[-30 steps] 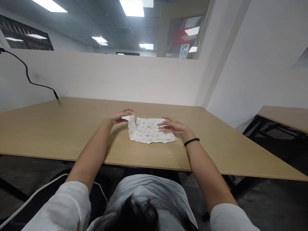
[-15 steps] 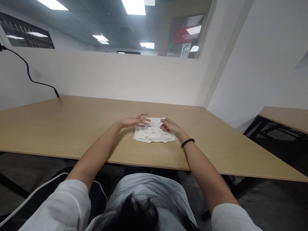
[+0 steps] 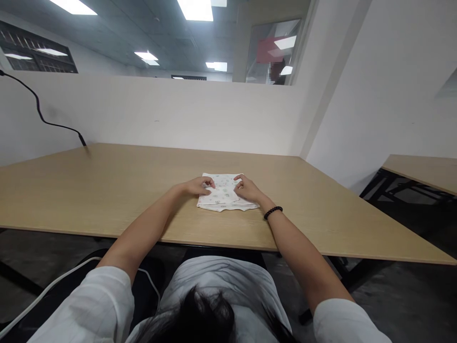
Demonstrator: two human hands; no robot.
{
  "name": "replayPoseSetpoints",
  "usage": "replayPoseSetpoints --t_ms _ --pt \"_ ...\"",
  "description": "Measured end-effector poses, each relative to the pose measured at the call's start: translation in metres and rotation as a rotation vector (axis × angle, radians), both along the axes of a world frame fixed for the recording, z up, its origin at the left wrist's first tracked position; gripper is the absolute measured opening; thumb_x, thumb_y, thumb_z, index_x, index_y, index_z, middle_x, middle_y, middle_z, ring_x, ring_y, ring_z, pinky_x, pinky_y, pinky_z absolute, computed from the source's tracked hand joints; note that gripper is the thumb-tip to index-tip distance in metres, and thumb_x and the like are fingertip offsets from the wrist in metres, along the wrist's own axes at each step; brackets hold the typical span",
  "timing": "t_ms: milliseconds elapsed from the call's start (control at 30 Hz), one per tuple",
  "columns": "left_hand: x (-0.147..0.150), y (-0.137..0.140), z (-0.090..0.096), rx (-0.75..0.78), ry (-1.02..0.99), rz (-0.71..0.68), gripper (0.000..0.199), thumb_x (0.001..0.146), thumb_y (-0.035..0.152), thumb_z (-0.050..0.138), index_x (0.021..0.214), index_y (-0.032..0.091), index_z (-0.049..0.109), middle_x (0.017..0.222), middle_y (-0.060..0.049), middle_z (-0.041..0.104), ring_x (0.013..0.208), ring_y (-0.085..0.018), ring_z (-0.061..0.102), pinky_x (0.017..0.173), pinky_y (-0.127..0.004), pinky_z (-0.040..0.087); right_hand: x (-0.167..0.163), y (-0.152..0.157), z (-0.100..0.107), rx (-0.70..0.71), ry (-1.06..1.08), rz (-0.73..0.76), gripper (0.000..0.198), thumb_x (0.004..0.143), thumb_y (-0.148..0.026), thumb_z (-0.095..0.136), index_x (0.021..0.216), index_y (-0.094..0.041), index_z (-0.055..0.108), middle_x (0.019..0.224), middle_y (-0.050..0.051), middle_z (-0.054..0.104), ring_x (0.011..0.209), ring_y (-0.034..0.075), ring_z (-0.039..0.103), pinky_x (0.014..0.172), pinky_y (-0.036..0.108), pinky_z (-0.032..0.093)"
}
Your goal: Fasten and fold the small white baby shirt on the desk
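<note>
Folding white, roughly rectangular printed cloth (image 3: 224, 180): left flap (image 3: 222, 196) over, right margin uncovered. Left hand (image 3: 198, 186) parted; right hand (image 3: 249, 189) curled, grip unclear.

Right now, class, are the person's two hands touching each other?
Apart: the head view shows patterned cloth visible in the gap between the left hand and the right hand.

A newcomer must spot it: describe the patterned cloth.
Find the large light-wood table ahead. Toward its near side, the left hand and right hand bend inward over a white, folded cloth. Its small scattered print sets it apart from the plain white sleeves.
</note>
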State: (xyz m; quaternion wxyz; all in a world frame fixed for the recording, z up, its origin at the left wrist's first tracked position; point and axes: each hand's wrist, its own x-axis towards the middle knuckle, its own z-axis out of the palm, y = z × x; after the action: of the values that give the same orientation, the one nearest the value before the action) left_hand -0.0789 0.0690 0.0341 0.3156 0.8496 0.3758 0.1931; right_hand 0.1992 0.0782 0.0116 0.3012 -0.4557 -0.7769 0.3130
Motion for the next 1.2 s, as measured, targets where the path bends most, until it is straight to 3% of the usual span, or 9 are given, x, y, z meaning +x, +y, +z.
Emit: replayPoseSetpoints --t_ms 100,233,400,600,767,833,967,1100,1200 --pt "0.002 -0.008 0.013 0.024 0.047 -0.057 0.04 0.066 0.049 0.077 0.089 0.017 0.068 0.104 -0.007 0.064 0.108 -0.027 0.053 0.096 -0.033 0.038 0.004 0.002 0.004 -0.013 -0.058 0.035 0.039 0.07 -0.013 0.064 0.108 -0.018 0.054 0.081 0.0 0.063 0.069 0.014 0.057 0.058 0.02 0.04" --pt "0.009 -0.018 0.018 -0.015 0.14 -0.165 0.039 0.058 0.046 0.084 0.082 0.019 0.07 0.093 -0.003 0.063 0.098 -0.023 0.054 0.086 -0.028 0.04 0.016 -0.001 0.017 -0.09 -0.158 0.202 0.031 0.068 -0.028 0.074 0.094 -0.017 0.062 0.085 0.003 0.063 0.076 0.016 0.058 0.063 0.022 0.043" --pt "0.021 -0.024 0.008 -0.098 0.191 -0.245 0.035 0.053 0.036 0.08 0.081 0.019 0.067 0.081 0.0 0.059 0.075 -0.017 0.052 0.065 -0.023 0.039 0.028 -0.01 0.03 -0.179 -0.32 0.402 0.053 0.049 -0.036 0.089 0.096 -0.021 0.069 0.095 0.001 0.062 0.089 0.02 0.054 0.073 0.024 0.043" --pt "0.021 -0.026 0.013 -0.108 0.1 -0.217 0.02 0.063 0.032 0.066 0.074 0.016 0.061 0.07 0.0 0.052 0.066 -0.014 0.046 0.06 -0.023 0.036 0.026 -0.011 0.031 -0.188 -0.408 0.462 0.057 0.049 -0.034 0.087 0.1 -0.02 0.067 0.097 0.001 0.059 0.093 0.021 0.053 0.078 0.024 0.042" --pt "0.016 -0.016 0.015 -0.077 -0.003 -0.11 0.03 0.07 0.044 0.059 0.08 0.016 0.055 0.076 -0.001 0.049 0.07 -0.015 0.044 0.061 -0.023 0.036 0.029 -0.01 0.032 -0.162 -0.421 0.452 0.075 0.047 -0.031 0.088 0.117 -0.021 0.062 0.115 0.002 0.06 0.106 0.025 0.053 0.087 0.026 0.043" --pt "0.014 -0.011 0.012 -0.071 -0.027 -0.063 0.036 0.073 0.051 0.056 0.084 0.016 0.053 0.078 -0.002 0.05 0.071 -0.015 0.045 0.062 -0.023 0.037 0.03 -0.009 0.032 -0.14 -0.415 0.442 0.07 0.051 -0.028 0.085 0.116 -0.02 0.062 0.116 0.003 0.061 0.106 0.025 0.054 0.087 0.027 0.044" --pt "0.011 -0.009 0.005 -0.073 -0.035 -0.038 0.046 0.075 0.061 0.059 0.089 0.017 0.052 0.083 -0.003 0.052 0.074 -0.016 0.049 0.063 -0.024 0.039 0.028 -0.004 0.031 -0.092 -0.401 0.407 0.041 0.066 -0.024 0.072 0.106 -0.019 0.066 0.105 0.003 0.066 0.095 0.024 0.058 0.08 0.026 0.045" --pt "0.006 -0.011 0.006 -0.077 0.001 -0.078 0.056 0.064 0.059 0.076 0.098 0.018 0.055 0.099 -0.005 0.057 0.091 -0.02 0.055 0.078 -0.027 0.044 0.027 -0.002 0.029 -0.035 -0.367 0.368 0.028 0.074 -0.022 0.063 0.102 -0.02 0.07 0.104 0.002 0.069 0.093 0.022 0.06 0.08 0.025 0.044" --pt "0.002 -0.013 0.008 -0.077 0.047 -0.104 0.067 0.055 0.053 0.085 0.105 0.019 0.057 0.109 -0.006 0.057 0.1 -0.022 0.054 0.084 -0.028 0.043 0.029 -0.001 0.029 -0.004 -0.356 0.322 0.022 0.079 -0.031 0.063 0.095 -0.019 0.071 0.098 0.002 0.07 0.087 0.022 0.06 0.075 0.025 0.044"
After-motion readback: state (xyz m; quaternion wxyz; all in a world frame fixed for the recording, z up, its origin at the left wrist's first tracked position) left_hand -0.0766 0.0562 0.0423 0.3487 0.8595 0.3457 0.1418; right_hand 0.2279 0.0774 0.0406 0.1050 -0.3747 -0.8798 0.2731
